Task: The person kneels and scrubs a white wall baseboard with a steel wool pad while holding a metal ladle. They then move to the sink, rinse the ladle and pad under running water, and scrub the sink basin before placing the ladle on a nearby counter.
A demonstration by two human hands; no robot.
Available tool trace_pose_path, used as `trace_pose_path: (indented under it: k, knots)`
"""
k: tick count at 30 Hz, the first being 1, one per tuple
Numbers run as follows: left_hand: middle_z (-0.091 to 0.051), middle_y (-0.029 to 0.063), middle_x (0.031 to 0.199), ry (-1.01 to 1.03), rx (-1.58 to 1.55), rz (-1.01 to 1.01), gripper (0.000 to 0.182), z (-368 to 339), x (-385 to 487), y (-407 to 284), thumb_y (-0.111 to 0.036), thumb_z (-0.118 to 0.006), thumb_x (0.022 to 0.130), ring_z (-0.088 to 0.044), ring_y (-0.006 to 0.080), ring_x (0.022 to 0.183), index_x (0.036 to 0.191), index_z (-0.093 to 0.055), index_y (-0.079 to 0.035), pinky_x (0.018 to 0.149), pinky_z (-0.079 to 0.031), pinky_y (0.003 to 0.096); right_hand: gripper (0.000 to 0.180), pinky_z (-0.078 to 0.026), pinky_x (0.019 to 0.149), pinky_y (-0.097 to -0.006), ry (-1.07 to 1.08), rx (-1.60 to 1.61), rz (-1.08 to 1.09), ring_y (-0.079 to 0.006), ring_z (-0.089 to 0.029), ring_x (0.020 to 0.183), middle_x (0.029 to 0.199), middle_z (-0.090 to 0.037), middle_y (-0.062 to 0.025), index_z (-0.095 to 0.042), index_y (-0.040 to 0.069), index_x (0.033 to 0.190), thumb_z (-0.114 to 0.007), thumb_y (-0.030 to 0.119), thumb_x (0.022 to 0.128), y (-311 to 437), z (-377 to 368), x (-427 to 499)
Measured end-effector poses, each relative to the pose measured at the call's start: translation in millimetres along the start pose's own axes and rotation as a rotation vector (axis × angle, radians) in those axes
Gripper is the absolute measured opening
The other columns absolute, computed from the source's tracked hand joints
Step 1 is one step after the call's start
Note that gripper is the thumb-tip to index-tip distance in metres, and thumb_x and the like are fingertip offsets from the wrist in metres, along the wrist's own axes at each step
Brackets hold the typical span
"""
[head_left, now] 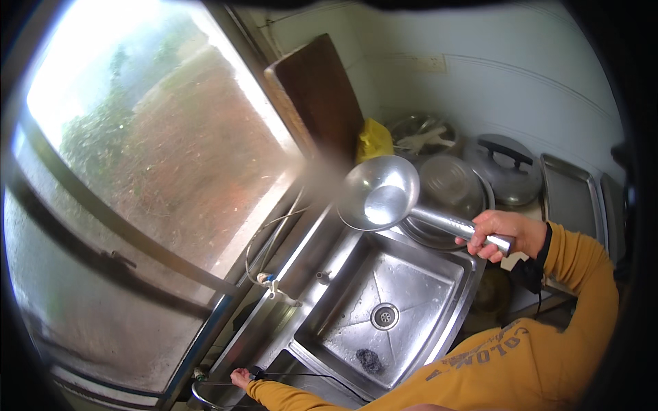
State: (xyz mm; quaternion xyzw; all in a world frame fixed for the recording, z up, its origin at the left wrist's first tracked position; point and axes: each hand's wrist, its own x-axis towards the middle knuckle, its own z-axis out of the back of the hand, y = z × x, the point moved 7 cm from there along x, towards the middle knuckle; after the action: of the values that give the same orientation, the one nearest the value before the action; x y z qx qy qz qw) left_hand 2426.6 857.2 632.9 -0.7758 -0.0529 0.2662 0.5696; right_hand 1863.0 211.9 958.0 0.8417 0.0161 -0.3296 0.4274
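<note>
My right hand is closed around the handle of a large stainless steel ladle, whose round bowl is raised above the far end of the stainless steel sink. Inside the sink are a drain and a dark scouring pad, with water drops on the basin floor. Low in the view, my left hand is beside a curved metal faucet near the window side. Whether its fingers hold anything is too small to tell.
Stacked metal pots, a lidded pot and a metal tray stand beyond the sink. A wooden board leans near a yellow bag. A white-handled tap is on the window side, near the open window's sill.
</note>
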Motion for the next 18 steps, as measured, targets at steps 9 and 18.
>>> trace_pose_path:
  k: [9, 18]
  knots:
    - [-0.063, 0.0145, 0.102, -0.198, 0.276, -0.585, 0.030, -115, -134, -77, 0.000, -0.047, 0.084, -0.060, 0.0241, 0.092, 0.110, -0.059, 0.007, 0.085, -0.049, 0.0350, 0.029, -0.038, 0.036, -0.0256, 0.025, 0.047, 0.009, -0.0108, -0.048, 0.047, 0.075, -0.055, -0.0134, -0.048, -0.011, 0.107, -0.056, -0.004, 0.080, 4, 12, 14]
    - [-0.053, 0.0180, 0.133, 1.471, 0.454, -1.359, 0.074, -463, -519, -99, 0.019, -0.031, 0.072, -0.048, 0.0262, 0.126, 0.142, -0.035, -0.005, 0.105, -0.035, 0.0349, 0.021, -0.040, 0.039, -0.0247, 0.053, 0.072, 0.045, -0.0104, -0.049, 0.048, 0.070, -0.054, -0.0112, -0.050, -0.010, 0.098, -0.057, -0.002, 0.080, 8, 13, 18]
